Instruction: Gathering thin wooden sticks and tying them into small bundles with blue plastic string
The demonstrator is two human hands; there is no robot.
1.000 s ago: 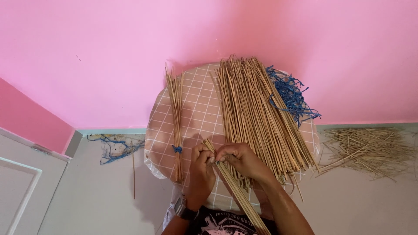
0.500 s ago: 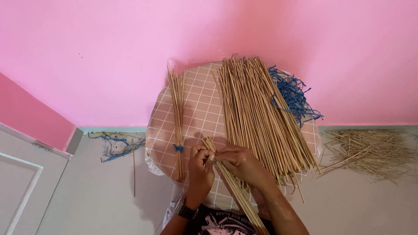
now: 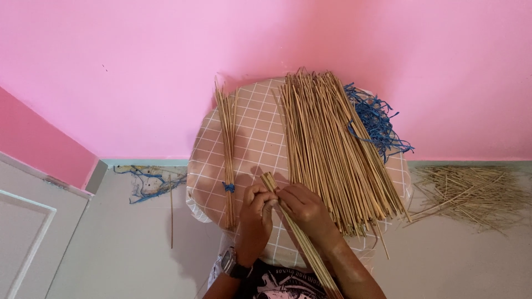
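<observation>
While both forearms reach up from the near edge, the left hand and right hand meet over the near part of a round desk covered in a pink checked cloth. Both sets of fingers are curled tight around a thin bundle of straw sticks, which slants from its far tip beside the left hand down to the near right, where it is cut off by the frame. A wristwatch sits on the left wrist. To the left lies a tied bundle bound with a blue tie; to the right a large loose pile of sticks, with blue string scraps at its far right. More sticks on the floor lie far right, hard to make out.
</observation>
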